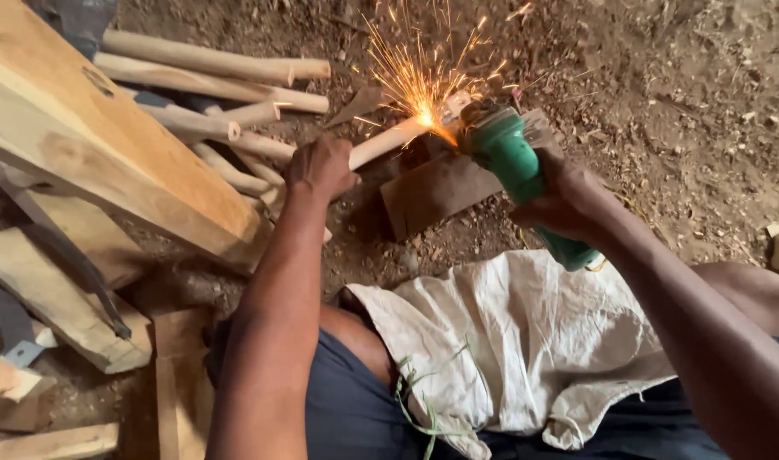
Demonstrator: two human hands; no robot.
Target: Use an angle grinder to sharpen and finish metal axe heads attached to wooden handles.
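1. Right hand [568, 200] wrapped tight around the green angle grinder [513, 166]; disc end meets the tip of the tool handle [389, 140], sparks [419, 85] fanning up from the contact.
2. Left hand [321, 166] clenched around the handle, left of the grinder, likely to steady it against the disc.
3. Handle: pale, round, smooth wood; the ground tip is hidden in glare.
4. Handle rests over a brown board [436, 192] just below the grinder, apparently as a support.
5. Similar pale sticks [210, 77] piled well left of the grinder; pale cloth [509, 341] covers the lap below it.
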